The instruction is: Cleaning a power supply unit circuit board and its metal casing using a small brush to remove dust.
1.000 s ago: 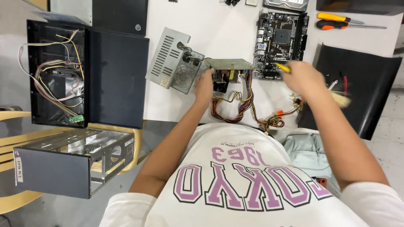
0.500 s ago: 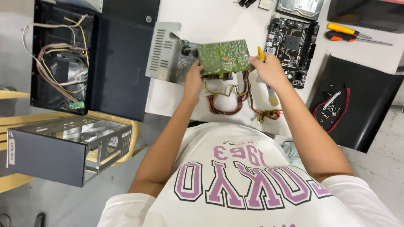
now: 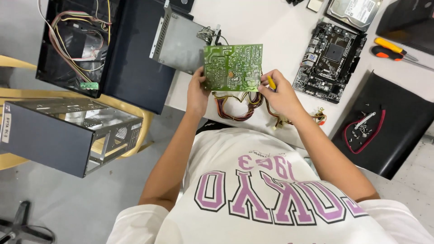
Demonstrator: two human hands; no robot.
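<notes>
Head view: just above the centre of the frame, the green circuit board point(image 3: 233, 68) is held up over the white table point(image 3: 275, 27), solder side toward the camera. The left hand point(image 3: 197, 92) grips its left edge, thumb on the face and fingers curled behind. The right hand point(image 3: 280, 92) pinches the board's right edge and also has a small yellow-handled tool point(image 3: 271, 82) tucked between its fingers. A bundle of coloured wires point(image 3: 246, 104) hangs from the board's lower edge and lies on the table between the two hands.

Just upper left of the board sits a grey metal housing point(image 3: 178, 40), touching a black case panel point(image 3: 135, 58) that fills the upper left of the frame beside an open black computer case point(image 3: 68, 45) with loose wiring inside. At the left edge, a grey metal drive cage point(image 3: 68, 131) rests on a wooden chair point(image 3: 11, 95).

Right of the board lies a black motherboard point(image 3: 329, 61), with a hard drive point(image 3: 355, 11) above it at the top edge. Two screwdrivers point(image 3: 391, 49) with orange and yellow handles lie further right. At the right of the frame, a black panel point(image 3: 384, 122) carries loose screws and a red cable.
</notes>
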